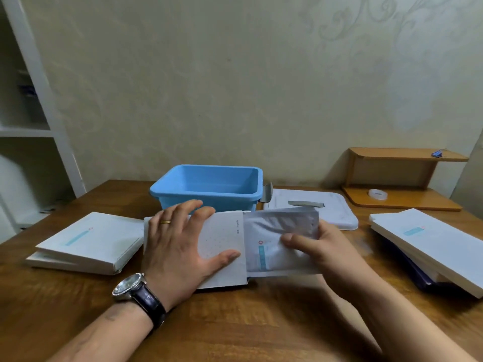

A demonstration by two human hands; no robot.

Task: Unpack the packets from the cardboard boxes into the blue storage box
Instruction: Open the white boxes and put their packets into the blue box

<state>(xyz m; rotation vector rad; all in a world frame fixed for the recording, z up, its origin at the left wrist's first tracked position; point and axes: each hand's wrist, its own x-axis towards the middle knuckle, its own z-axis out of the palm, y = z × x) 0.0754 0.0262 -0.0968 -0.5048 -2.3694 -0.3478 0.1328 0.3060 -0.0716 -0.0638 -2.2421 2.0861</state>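
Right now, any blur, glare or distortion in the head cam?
Head view: wide-angle bends the white shelf frame; soft throughout, silver packet print unreadable; no hard glare; faint shadows under left hand and right hand.

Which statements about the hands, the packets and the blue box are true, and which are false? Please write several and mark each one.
1. The right hand pinches silver packets that stick out of a white carton. True.
2. The blue box stands behind the carton, nearer the wall. True.
3. The left hand rests on the blue box. False: it presses on the carton.
4. The blue box is closed. False: it is open; a white lid lies on the table at its right.
5. A roll of tape lies on the base of the wooden shelf. True.
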